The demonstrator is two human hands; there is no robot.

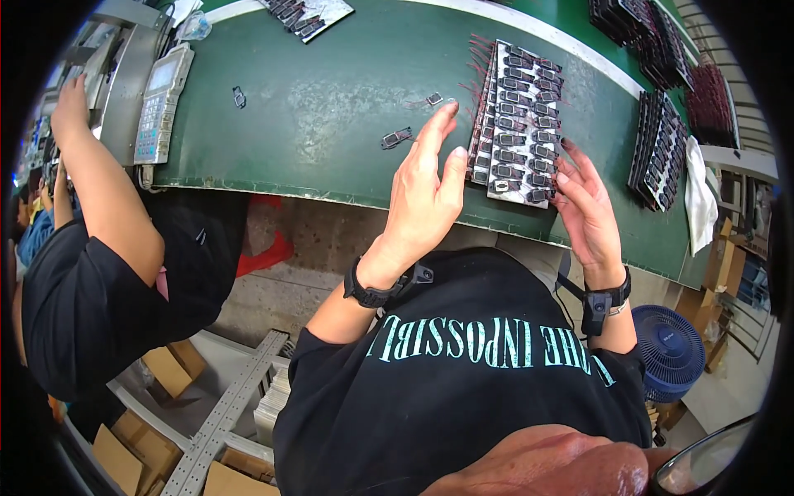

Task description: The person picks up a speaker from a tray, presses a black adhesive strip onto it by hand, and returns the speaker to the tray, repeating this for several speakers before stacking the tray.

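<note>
A white tray [512, 136] filled with rows of small black parts with thin red wires, which look like little speakers, lies on the green bench in front of me. It seems to sit on another such tray. My left hand [426, 186] is raised just left of the tray, fingers stretched out and nothing in it. Beside the tray's right near corner is my right hand [589, 207], fingers apart and their tips close to the edge; whether they touch it I cannot tell. Two loose black parts, one [396, 137] nearer and one [435, 98] farther, lie by my left fingertips.
Another loose part [239, 97] lies farther left, near a grey keypad device [163, 103]. A partly loaded tray [310, 18] is at the far edge. Stacked trays [657, 153] and a white cloth [700, 198] are at right. A co-worker's arm [107, 178] reaches in at left.
</note>
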